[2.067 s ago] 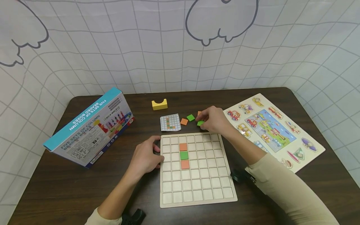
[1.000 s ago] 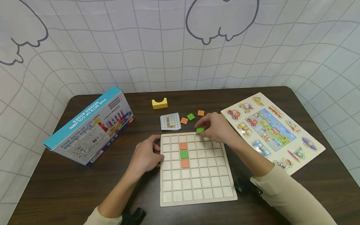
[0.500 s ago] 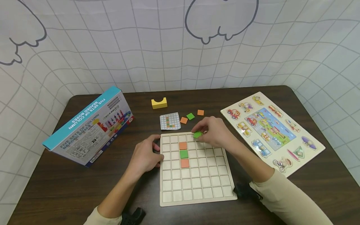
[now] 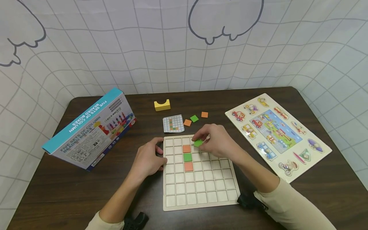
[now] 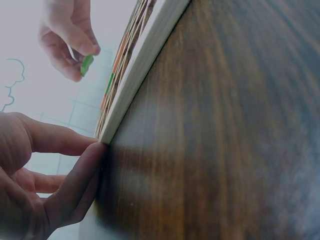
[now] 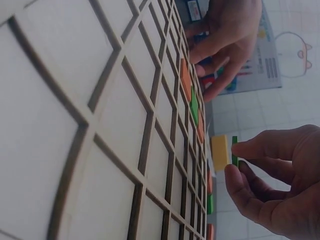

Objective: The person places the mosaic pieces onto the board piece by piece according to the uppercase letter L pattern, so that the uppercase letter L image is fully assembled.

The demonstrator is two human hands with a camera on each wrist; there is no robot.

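A pale wooden grid board (image 4: 199,186) lies on the dark table. An orange tile (image 4: 187,149), a green tile (image 4: 187,157) and a salmon tile (image 4: 188,166) sit in one column of its cells. My left hand (image 4: 147,159) holds the board's left edge, thumb and finger meeting there in the left wrist view. Between thumb and fingers, my right hand (image 4: 216,142) pinches a loose green square tile (image 4: 197,143) over the top rows. The right wrist view shows that pinched tile edge-on, raised above the cells.
Behind the board are a pattern card (image 4: 173,123), orange tiles (image 4: 187,122), a green tile (image 4: 194,118) and a yellow notched block (image 4: 162,105). A blue-topped box (image 4: 92,129) stands at left; a picture puzzle board (image 4: 277,137) lies at right.
My right hand has picked up the green tile from behind the board and carried it left and toward me, over the top rows. The left hand stays at the board's edge.
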